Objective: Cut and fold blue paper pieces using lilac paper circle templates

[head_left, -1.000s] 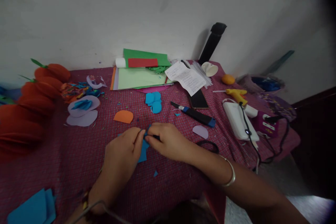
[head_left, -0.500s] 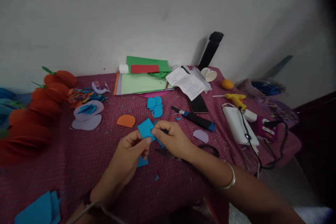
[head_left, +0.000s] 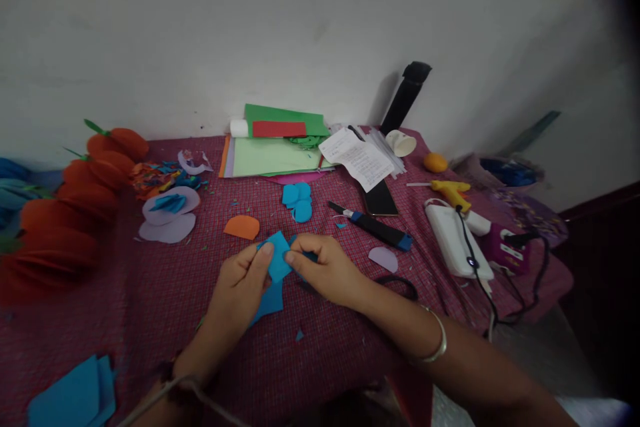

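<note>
A small folded piece of blue paper [head_left: 279, 256] is pinched between my two hands above the cloth. My left hand [head_left: 245, 283] grips its left side, thumb on top. The fingertips of my right hand [head_left: 327, 270] close on its right edge. Something dark blue shows under the right fingers, mostly hidden. Below the hands lies another blue paper piece [head_left: 270, 301]. Just beyond them are an orange paper half-round [head_left: 242, 227] and a cluster of rounded blue paper cutouts [head_left: 299, 200].
A black craft knife [head_left: 373, 229], yellow glue gun [head_left: 453, 193] and white power bank-like box [head_left: 453, 240] with cables lie right. Orange paper pumpkins [head_left: 75, 213] and blue sheets [head_left: 73, 393] are left. Coloured papers [head_left: 275, 157] and a black bottle [head_left: 406, 97] stand along the wall.
The blue paper has turned in my fingers, and my left thumb has moved up to its top left edge. More of the blue piece below now shows.
</note>
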{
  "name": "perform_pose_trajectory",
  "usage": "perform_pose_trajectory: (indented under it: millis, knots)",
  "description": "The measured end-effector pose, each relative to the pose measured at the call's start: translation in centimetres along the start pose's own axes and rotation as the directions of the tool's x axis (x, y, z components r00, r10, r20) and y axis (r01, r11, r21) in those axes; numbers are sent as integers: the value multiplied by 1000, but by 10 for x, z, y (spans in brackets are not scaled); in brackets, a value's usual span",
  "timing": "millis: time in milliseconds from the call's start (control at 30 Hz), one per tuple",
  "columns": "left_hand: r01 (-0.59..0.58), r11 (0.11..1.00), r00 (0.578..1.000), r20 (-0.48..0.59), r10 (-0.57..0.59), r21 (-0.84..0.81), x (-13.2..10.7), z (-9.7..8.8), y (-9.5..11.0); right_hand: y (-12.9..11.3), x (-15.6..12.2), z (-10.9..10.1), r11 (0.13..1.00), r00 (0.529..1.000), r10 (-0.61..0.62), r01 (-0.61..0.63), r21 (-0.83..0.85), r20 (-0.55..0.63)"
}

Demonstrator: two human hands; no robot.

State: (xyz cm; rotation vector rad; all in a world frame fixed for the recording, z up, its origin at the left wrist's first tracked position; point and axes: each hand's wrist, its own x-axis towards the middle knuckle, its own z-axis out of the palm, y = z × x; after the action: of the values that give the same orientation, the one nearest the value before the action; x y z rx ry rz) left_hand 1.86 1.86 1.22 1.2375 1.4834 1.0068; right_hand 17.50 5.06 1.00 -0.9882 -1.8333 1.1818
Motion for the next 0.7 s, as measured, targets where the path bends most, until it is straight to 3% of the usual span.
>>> perform_pose_trajectory:
  millis: [133,267,467,700]
  knots:
    - [21,999,999,-43,-18,50,2,-3,6,1,-1,0,999,999,-32,32,-25,23]
    - [-29,997,995,90,36,-75,9,-12,-2,2,-2,-2,994,995,-79,82,-66,53]
    - [68,996,944,328,-45,-60,17,-26,-10,4,-2,-4,985,992,-101,110,-134,76]
    - [142,990,910,393,-136,12,12,-16,-8,4,0,-6,982,993,-112,116,-148,32]
